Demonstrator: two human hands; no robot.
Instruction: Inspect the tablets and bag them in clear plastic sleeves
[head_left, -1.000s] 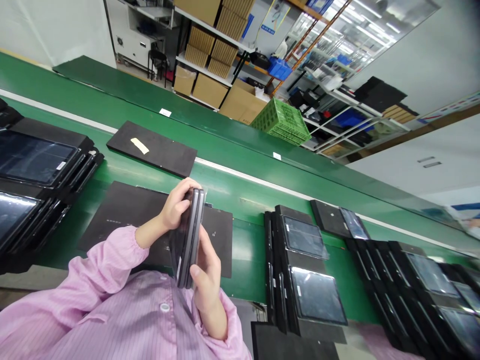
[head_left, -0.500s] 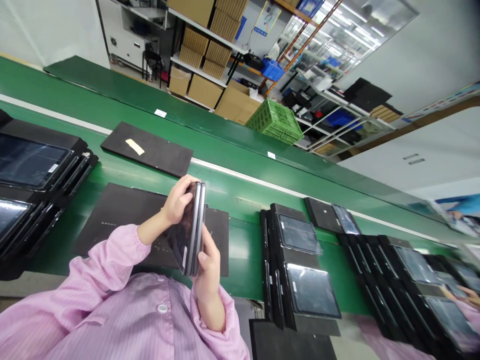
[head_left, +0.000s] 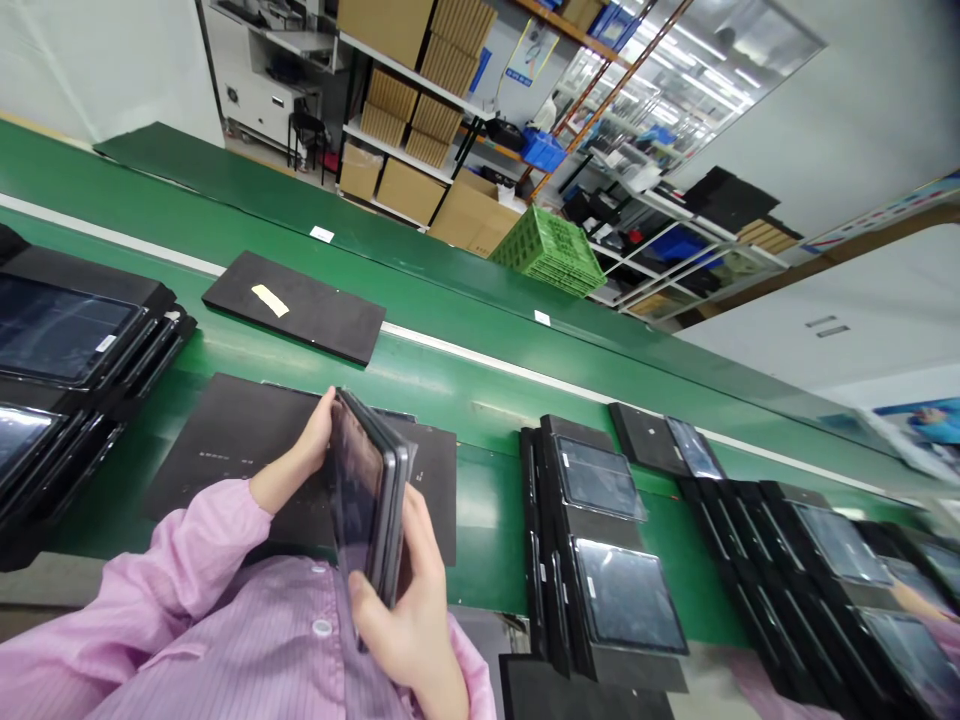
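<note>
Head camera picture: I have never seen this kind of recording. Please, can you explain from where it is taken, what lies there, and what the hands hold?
This picture comes from one camera worn on a person's head, looking down. It is tilted, so the room seems slanted. At the bottom is the person's pink striped smock. The left hand and right hand together hold a dark tablet-like device with a glossy face and grey edge; it may be two pressed together. Below them lies a black mat on a green bench, beside stacks of dark tablets. Behind stand shelves of cardboard boxes.

Dark tablets [head_left: 354,490], stacked, tilted on edge.
</note>
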